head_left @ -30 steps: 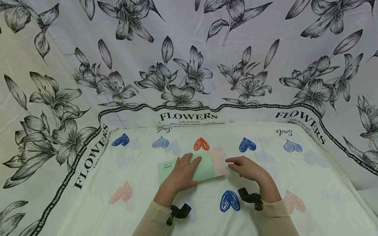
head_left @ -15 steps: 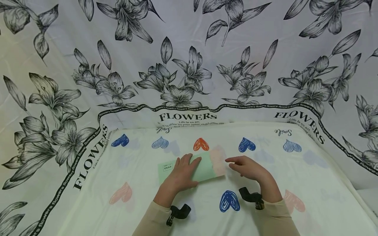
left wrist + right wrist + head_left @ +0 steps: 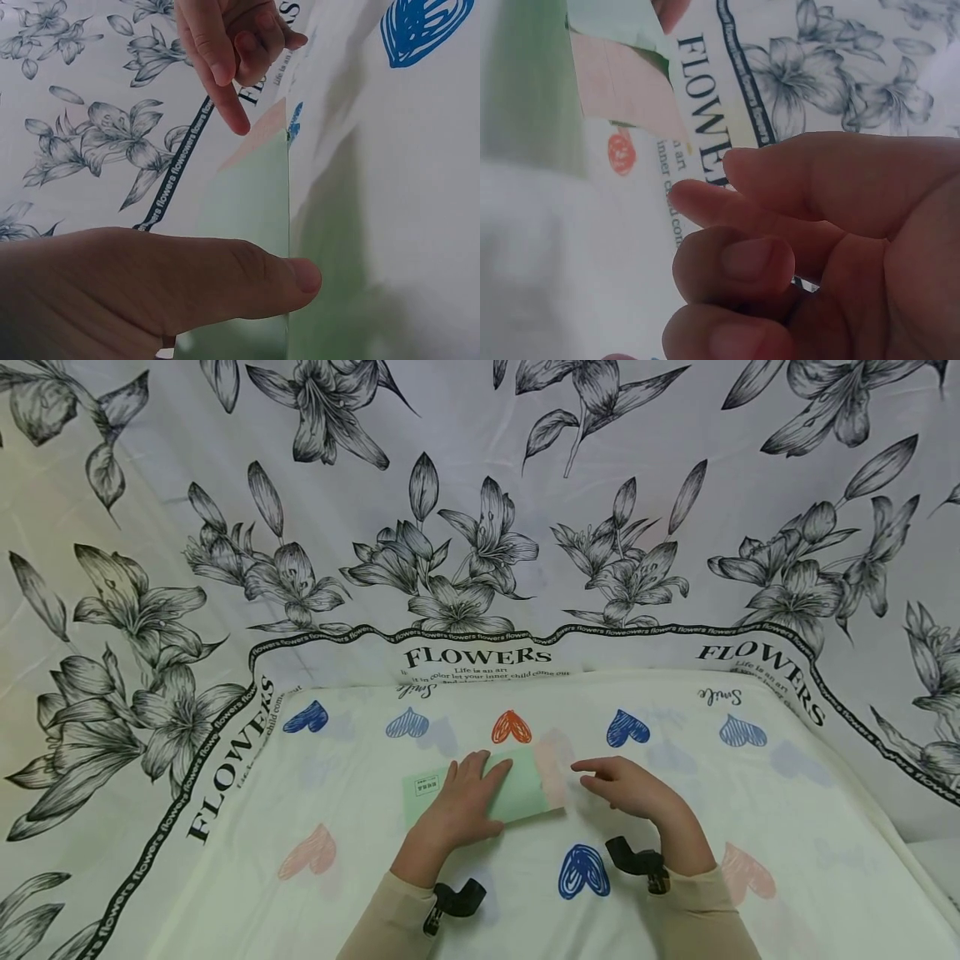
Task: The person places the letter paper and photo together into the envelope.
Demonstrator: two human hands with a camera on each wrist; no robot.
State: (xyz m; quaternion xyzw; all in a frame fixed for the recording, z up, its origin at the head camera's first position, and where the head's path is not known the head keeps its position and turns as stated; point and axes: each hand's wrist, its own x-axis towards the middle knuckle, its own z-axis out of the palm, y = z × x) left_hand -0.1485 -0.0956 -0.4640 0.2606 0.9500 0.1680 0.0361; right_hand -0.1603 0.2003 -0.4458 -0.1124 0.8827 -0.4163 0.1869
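A pale green envelope (image 3: 517, 789) with a small printed box near its left end lies across the middle of the covered table. From its right end a strip of pink paper (image 3: 552, 775) sticks out. My left hand (image 3: 465, 797) grips the envelope across its width, thumb over the near edge and fingers reaching the far edge. In the left wrist view the thumb crosses the envelope (image 3: 247, 202); the other fingers are hidden. My right hand (image 3: 630, 789) hovers just right of the pink paper, index finger extended and other fingers loosely bent. It holds nothing.
A white tablecloth (image 3: 360, 860) printed with hearts covers the table. Behind and around it hangs a white curtain (image 3: 480, 443) with black lilies and "FLOWERS" lettering. Each wrist wears a black camera mount (image 3: 457, 898).
The pink paper sticks out less from the envelope's right end than before; its outer edge has shifted left, away from my right fingertip. Both hands look nearly still.
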